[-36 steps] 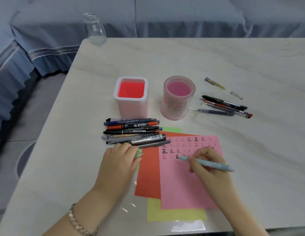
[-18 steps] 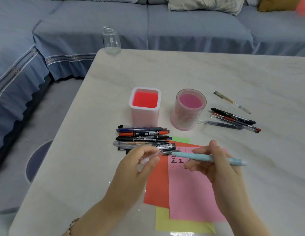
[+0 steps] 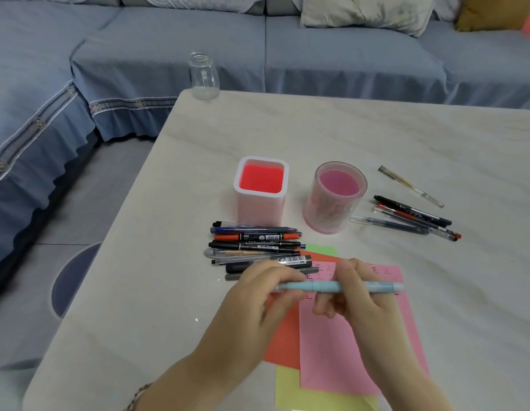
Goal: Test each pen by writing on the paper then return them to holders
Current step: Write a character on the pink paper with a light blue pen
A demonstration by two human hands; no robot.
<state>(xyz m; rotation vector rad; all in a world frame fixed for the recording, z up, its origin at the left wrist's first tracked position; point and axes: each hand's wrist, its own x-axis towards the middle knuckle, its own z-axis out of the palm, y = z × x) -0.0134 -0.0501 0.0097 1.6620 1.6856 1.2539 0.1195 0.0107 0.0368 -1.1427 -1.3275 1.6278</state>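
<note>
Your two hands meet on one light blue pen (image 3: 338,286), held level above the pink sheet (image 3: 332,351). Your right hand (image 3: 361,304) grips the barrel with the thumb on top. Your left hand (image 3: 263,298) pinches the pen's left end. Half a second ago that hand stopped short of the tip, with a gap between your hands; now the gap is closed.

Just beyond your left hand lies a pile of pens (image 3: 255,247). Farther beyond stand the square holder (image 3: 258,212) and the round holder (image 3: 326,218), side by side and apart. Beyond your right hand and off to its right sits a smaller cluster of pens (image 3: 412,218).

Bare table (image 3: 376,137) stretches right of your right hand and past the holders. The table's left edge runs well left of your left hand. A glass jar (image 3: 204,77) stands at the far left corner.
</note>
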